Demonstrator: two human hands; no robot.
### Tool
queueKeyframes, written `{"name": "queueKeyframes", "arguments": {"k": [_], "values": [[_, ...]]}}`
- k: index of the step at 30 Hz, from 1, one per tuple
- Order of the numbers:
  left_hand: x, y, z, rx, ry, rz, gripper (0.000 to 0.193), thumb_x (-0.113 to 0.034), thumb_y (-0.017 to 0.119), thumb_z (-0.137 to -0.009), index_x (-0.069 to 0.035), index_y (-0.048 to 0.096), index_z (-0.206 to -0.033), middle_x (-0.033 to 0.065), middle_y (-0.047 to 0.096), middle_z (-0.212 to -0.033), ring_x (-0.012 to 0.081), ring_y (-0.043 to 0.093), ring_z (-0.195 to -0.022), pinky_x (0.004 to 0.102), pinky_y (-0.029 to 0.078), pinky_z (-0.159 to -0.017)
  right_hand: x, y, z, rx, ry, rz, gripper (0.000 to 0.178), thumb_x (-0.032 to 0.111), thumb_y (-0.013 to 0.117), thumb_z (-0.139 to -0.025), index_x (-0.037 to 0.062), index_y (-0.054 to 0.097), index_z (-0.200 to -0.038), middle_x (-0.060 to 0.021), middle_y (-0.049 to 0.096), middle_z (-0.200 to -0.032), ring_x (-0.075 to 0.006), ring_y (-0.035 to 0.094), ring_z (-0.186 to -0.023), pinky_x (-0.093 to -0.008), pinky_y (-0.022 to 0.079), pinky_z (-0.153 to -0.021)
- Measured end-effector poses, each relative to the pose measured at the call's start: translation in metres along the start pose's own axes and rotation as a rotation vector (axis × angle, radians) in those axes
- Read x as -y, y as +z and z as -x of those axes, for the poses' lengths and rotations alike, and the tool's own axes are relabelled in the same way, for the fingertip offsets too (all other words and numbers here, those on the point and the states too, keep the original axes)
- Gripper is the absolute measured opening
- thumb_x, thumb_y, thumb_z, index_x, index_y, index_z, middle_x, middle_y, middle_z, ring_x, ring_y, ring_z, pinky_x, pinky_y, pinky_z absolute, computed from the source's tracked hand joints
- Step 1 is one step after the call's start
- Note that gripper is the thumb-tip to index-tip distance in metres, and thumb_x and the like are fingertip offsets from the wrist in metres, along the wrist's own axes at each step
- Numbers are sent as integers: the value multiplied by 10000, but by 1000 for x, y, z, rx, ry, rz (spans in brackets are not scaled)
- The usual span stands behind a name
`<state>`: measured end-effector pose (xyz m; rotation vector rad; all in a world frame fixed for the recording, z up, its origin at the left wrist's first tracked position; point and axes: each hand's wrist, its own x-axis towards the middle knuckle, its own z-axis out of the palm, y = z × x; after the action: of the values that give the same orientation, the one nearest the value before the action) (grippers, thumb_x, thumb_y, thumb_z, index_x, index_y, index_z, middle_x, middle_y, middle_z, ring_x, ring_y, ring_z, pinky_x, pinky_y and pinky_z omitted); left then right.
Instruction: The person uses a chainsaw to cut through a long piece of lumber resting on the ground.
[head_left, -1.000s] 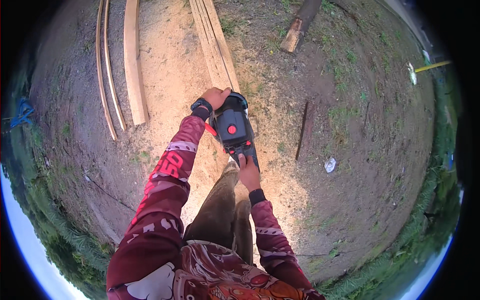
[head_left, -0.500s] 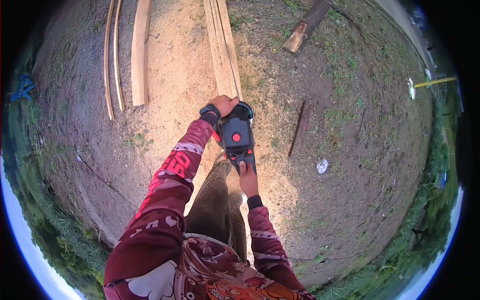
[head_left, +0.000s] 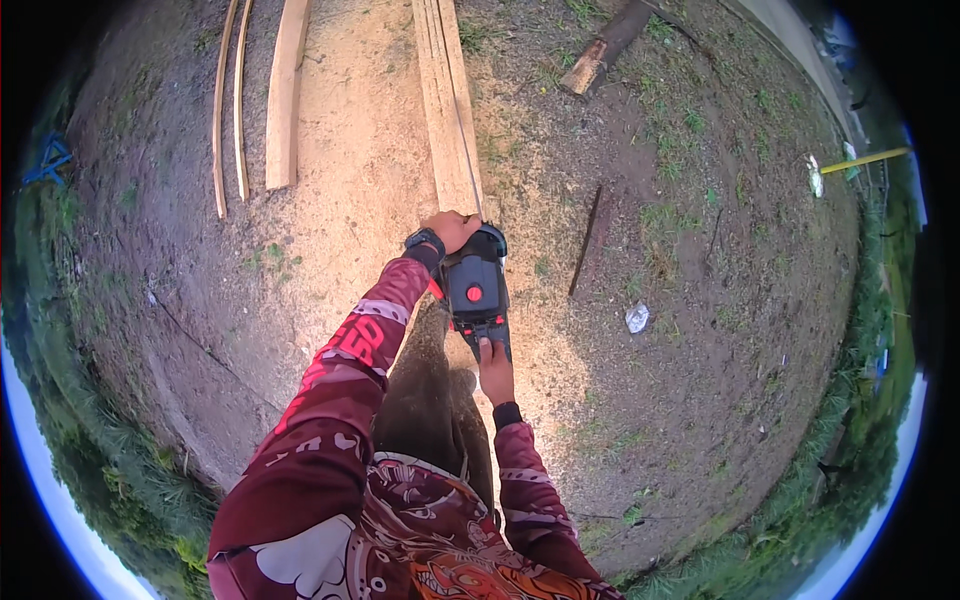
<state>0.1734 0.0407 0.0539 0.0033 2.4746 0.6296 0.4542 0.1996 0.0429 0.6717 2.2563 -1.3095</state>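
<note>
A black chainsaw (head_left: 474, 280) with red parts is gripped in both my hands in front of my legs. My left hand (head_left: 452, 231) wraps the front handle, a dark watch on its wrist. Around the rear handle closes my right hand (head_left: 494, 370), its thumb on top. From the saw's front the thin guide bar (head_left: 465, 135) points away along a light timber beam (head_left: 447, 110), which has long lengthwise lines in it. The bar seems to lie in or against the beam's right part; how deep it sits is hidden.
Sawdust (head_left: 350, 150) covers the ground around the beam. To the left lie a thick plank (head_left: 287, 105) and two thin strips (head_left: 241, 110). A log (head_left: 605, 50) rests at the far right, with a dark flat bar (head_left: 587, 240) and a crumpled clear scrap (head_left: 637, 318) nearer.
The chainsaw and both hands sit slightly lower in the picture, while ground items appear a little higher. Both hands keep their grip.
</note>
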Motion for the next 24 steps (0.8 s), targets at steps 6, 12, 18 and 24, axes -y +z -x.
{"name": "queueKeyframes", "arguments": {"k": [6, 12, 18, 24], "values": [[-6, 35, 27, 8, 57, 14, 749, -653, 404, -950, 7, 750, -1028, 264, 721, -1036, 443, 687, -992, 508, 518, -925, -38, -3, 28, -33, -1, -7, 570, 519, 407, -1051, -11, 582, -1167, -358, 644, -1071, -553, 588, -1039, -571, 466, -872], [17, 65, 47, -57, 109, -55, 744, -644, 395, -959, 6, 755, -1004, 264, 724, -1013, 447, 688, -977, 506, 523, -916, -58, 4, 56, -14, -30, -23, 560, 516, 408, -1051, -1, 582, -1175, -361, 641, -1079, -558, 586, -1040, -573, 469, -871], [-3, 81, 82, 5, 25, 1, 731, -634, 397, -962, 1, 758, -988, 273, 722, -982, 452, 691, -953, 512, 530, -887, -85, -1, 79, -13, 49, -20, 556, 518, 413, -1049, 9, 585, -1191, -338, 657, -1080, -545, 598, -1046, -570, 472, -878], [-4, 73, 81, -22, 58, 13, 726, -627, 428, -968, 26, 746, -952, 283, 713, -914, 455, 692, -907, 516, 533, -846, -74, -4, 78, -3, 54, -37, 555, 520, 417, -1045, 19, 594, -1205, -321, 669, -1072, -532, 611, -1038, -565, 480, -882]]}}
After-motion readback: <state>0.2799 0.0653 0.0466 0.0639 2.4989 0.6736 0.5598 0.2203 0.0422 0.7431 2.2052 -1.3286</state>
